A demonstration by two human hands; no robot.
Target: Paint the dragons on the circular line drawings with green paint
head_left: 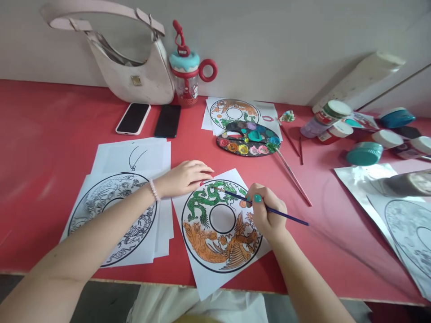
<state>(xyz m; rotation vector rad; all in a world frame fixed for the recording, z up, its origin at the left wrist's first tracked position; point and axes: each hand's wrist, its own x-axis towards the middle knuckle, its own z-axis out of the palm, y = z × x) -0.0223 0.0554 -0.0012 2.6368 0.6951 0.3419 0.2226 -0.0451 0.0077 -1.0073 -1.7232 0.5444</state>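
My right hand (268, 207) pinches a thin blue paintbrush (286, 216), its bristles on the green dragon in the upper part of a round drawing. That sheet of paper (209, 282) shows the dragon above and an orange phoenix below, around a blank inner circle. Stretched out flat, my left hand (183, 178) rests at the sheet's upper left edge, with a beaded bracelet on the wrist. Under my left forearm lies a stack of papers (161, 244) with an uncoloured round drawing on it. Beyond the sheet sits a black paint palette (232, 148) with several coloured paints.
A pink-handled brush (294, 177) leans from the palette. Farther back are two phones (134, 119), a white handbag (134, 85) and a donut-lidded cup (186, 74). Several paint jars (364, 154) stand at right, near another drawing (411, 224). The red table's (151, 276) front edge is close.
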